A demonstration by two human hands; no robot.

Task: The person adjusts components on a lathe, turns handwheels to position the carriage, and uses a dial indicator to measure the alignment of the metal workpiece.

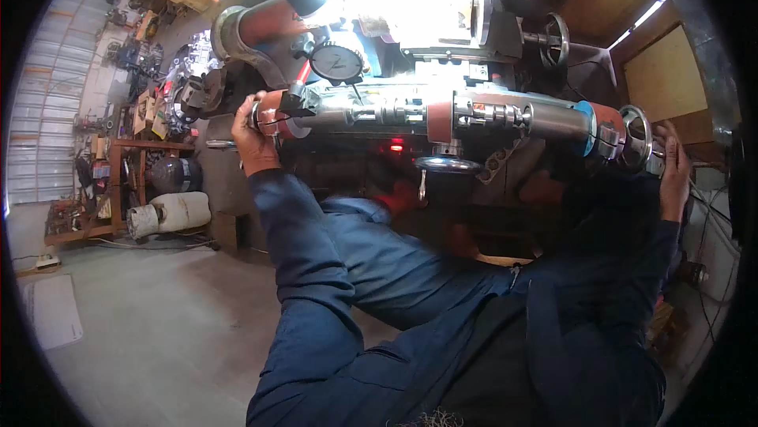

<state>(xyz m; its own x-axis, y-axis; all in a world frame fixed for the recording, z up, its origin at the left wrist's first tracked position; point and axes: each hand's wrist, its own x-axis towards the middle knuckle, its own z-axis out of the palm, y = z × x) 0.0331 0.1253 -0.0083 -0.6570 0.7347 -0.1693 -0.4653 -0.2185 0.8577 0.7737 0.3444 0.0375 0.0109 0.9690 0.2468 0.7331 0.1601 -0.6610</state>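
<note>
- Machine (442, 123): upper part lost in glare and cut off by the top edge.
- Dial (336, 61): markings too small to read.
- Left hand (253, 141): palm hidden.
- Right hand (673, 168): contact with the handwheel (647, 139) unclear.
- Clutter (146, 52) at left: too small to tell apart.

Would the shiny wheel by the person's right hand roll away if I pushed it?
Probably not: the wheel sits at the end of the machine, so it would likely turn in place. It looks like metal, so it should feel stiff, not floppy. Its smooth shine hints it might be a bit slippery.
</note>
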